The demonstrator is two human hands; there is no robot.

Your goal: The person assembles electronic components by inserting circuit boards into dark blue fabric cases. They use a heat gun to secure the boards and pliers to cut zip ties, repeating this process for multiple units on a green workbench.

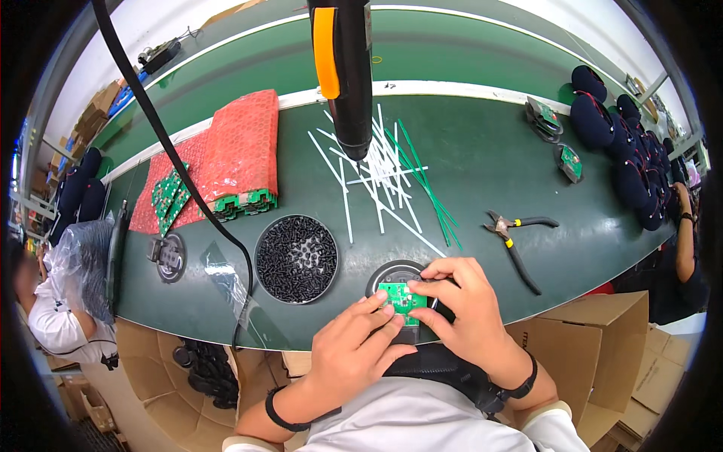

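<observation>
Green printed circuit board (pixel 403 298) lies between the person's two hands, over a round black plastic housing (pixel 385 272), near the front edge of the green table (pixel 467 135). The left hand (pixel 351 343) has fingertips on the board's left side; the right hand (pixel 471 313) has thumb and forefinger, set apart, at its right side (whether either one pinches it, one cannot tell). Farther left stands a round bowl (pixel 338 260) with black screws (pixel 279 260); to the right lie the pliers (pixel 521 268).
</observation>
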